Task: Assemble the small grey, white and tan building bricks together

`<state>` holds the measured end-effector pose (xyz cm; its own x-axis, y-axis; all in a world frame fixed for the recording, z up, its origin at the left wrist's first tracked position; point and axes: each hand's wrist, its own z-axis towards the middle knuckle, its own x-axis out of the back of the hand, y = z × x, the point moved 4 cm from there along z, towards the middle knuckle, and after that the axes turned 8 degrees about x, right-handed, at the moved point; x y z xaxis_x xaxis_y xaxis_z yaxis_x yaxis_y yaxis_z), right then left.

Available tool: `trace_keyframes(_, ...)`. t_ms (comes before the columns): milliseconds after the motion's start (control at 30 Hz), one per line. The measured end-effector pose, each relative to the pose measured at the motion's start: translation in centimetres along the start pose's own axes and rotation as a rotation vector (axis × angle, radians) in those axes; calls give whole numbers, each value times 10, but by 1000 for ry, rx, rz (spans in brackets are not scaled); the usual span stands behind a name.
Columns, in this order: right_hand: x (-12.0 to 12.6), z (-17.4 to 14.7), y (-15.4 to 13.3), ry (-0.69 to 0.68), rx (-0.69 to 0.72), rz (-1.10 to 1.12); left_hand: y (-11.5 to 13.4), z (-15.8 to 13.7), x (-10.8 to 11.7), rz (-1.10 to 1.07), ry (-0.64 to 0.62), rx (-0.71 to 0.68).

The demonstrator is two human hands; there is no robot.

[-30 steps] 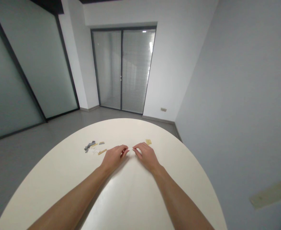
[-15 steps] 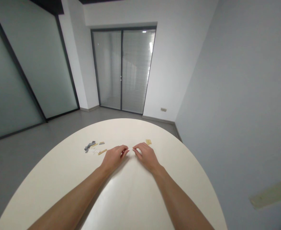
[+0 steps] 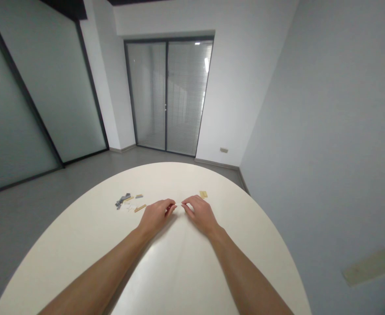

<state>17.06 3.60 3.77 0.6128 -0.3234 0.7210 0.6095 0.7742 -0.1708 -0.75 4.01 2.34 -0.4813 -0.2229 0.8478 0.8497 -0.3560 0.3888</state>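
My left hand (image 3: 158,214) and my right hand (image 3: 201,213) face each other over the middle of the white table, fingertips a short gap apart. Each is closed in a pinch. A thin, small white piece (image 3: 178,204) seems to bridge the gap between them; its kind is too small to make out. Just left of my left hand lies a tan strip-like brick (image 3: 140,208). Beyond my right hand sits a flat yellowish plate (image 3: 203,194).
Farther left on the round table (image 3: 179,271) is a loose group of grey pieces (image 3: 123,200), with white bits (image 3: 130,207) and tan ones among them. A glass door (image 3: 168,96) stands behind, and a wall (image 3: 326,153) is to the right.
Both hands stay nearly in place. The pale piece between the fingertips shows a little more clearly now. The pieces on the table have not moved.
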Motion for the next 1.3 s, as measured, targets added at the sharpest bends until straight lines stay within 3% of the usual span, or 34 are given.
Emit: trace_keyframes(1300, 2, 0, -2, -6, -17, 2, 3, 0, 3, 2, -9, 6)
